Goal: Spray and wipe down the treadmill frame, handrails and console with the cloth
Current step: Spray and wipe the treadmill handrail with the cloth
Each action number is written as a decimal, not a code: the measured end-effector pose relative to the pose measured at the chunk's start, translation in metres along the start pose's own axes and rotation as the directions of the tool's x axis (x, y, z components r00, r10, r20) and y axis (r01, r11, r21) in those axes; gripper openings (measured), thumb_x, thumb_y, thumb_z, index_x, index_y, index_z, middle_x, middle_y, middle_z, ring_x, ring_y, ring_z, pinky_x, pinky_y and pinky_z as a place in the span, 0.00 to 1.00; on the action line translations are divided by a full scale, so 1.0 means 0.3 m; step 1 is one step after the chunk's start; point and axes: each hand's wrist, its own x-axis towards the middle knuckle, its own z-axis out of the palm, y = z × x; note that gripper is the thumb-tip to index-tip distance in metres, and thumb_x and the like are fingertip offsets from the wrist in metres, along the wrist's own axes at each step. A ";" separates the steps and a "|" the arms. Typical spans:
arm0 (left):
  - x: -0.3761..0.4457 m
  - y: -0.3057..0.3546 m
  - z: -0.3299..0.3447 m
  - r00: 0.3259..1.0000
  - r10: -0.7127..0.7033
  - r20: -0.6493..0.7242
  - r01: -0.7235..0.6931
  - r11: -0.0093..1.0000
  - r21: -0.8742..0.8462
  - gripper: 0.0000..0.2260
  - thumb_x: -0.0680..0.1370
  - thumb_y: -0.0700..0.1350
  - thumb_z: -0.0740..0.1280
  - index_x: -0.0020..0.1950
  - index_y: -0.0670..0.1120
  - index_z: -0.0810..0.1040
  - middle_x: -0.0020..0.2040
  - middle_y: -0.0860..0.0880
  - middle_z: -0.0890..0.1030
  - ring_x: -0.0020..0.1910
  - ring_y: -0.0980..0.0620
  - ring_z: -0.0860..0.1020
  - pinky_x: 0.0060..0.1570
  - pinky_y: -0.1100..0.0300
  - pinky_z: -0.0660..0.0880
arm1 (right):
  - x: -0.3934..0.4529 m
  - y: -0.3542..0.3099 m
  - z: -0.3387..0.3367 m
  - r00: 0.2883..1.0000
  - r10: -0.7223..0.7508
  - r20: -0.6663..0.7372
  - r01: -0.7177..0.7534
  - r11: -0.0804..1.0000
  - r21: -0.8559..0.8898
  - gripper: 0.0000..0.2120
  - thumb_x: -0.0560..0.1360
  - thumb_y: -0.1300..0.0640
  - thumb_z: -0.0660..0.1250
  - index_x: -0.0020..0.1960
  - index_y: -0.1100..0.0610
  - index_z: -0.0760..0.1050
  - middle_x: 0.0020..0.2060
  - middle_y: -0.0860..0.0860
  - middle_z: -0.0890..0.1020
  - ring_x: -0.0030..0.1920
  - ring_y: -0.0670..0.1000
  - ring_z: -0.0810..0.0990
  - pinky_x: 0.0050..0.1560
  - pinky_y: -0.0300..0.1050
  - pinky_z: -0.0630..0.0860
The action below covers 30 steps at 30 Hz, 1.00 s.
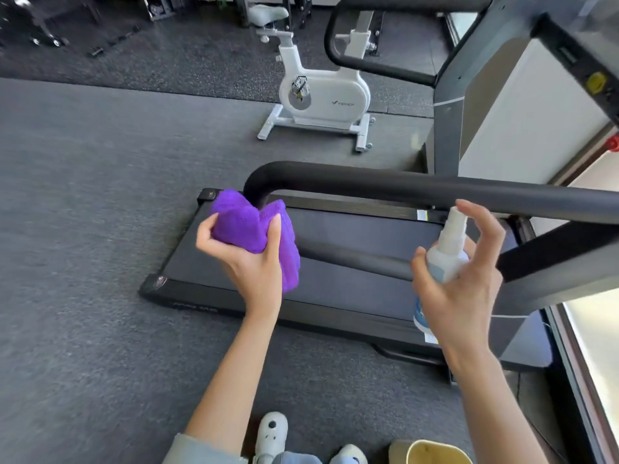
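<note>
The left hand (249,254) grips a bunched purple cloth (258,234) just below the near handrail's (402,189) bend. The right hand (459,283) holds a spray bottle (443,259) under that handrail, fingers curled around it.

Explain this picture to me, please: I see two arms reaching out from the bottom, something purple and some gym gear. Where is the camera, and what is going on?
The camera sits on a person's head and looks forward and down, so the arms are the wearer's own. There is no robot here. The left hand grips a bunched purple cloth. The right hand holds a small white spray bottle, nozzle up, with fingers raised near its top. Just beyond the hands runs a black padded handrail of a treadmill, whose dark belt lies on the grey gym floor. Its console rises at the right. Further back stands a white exercise bike. At the bottom edge you see the person's light shoes and a yellowish container.
</note>
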 end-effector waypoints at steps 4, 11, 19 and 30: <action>0.090 -0.034 0.086 0.967 0.242 0.080 -0.253 0.949 0.190 0.36 0.66 0.48 0.80 0.65 0.43 0.63 0.63 0.34 0.69 0.63 0.37 0.71 0.66 0.53 0.66 | 0.005 0.000 0.020 1.000 0.007 -0.006 -0.007 1.000 0.010 0.31 0.73 0.67 0.70 0.68 0.47 0.63 0.44 0.36 0.75 0.33 0.51 0.76 0.33 0.46 0.76; 0.202 -0.121 0.150 0.972 0.236 0.019 -0.231 0.932 0.278 0.35 0.63 0.40 0.80 0.67 0.42 0.71 0.61 0.48 0.79 0.59 0.47 0.77 0.58 0.68 0.67 | 0.031 0.021 0.054 1.000 0.016 0.004 -0.016 1.000 -0.011 0.31 0.73 0.68 0.70 0.68 0.46 0.63 0.46 0.35 0.74 0.36 0.51 0.77 0.36 0.47 0.77; 0.195 -0.140 0.152 0.991 0.129 -0.037 -0.117 0.965 0.233 0.32 0.61 0.42 0.79 0.64 0.43 0.75 0.58 0.52 0.81 0.57 0.49 0.80 0.55 0.70 0.69 | 0.045 0.007 0.087 1.000 -0.010 0.015 0.010 1.000 -0.013 0.32 0.72 0.69 0.70 0.67 0.45 0.63 0.47 0.37 0.71 0.37 0.56 0.76 0.34 0.51 0.77; 0.091 -0.235 0.165 0.902 -0.370 -0.222 0.396 0.914 0.088 0.33 0.61 0.47 0.76 0.65 0.52 0.71 0.54 0.55 0.82 0.51 0.51 0.80 0.57 0.53 0.76 | -0.012 0.038 0.048 1.000 0.016 0.020 -0.015 0.999 -0.052 0.32 0.72 0.69 0.71 0.66 0.46 0.63 0.51 0.36 0.72 0.36 0.49 0.75 0.34 0.43 0.72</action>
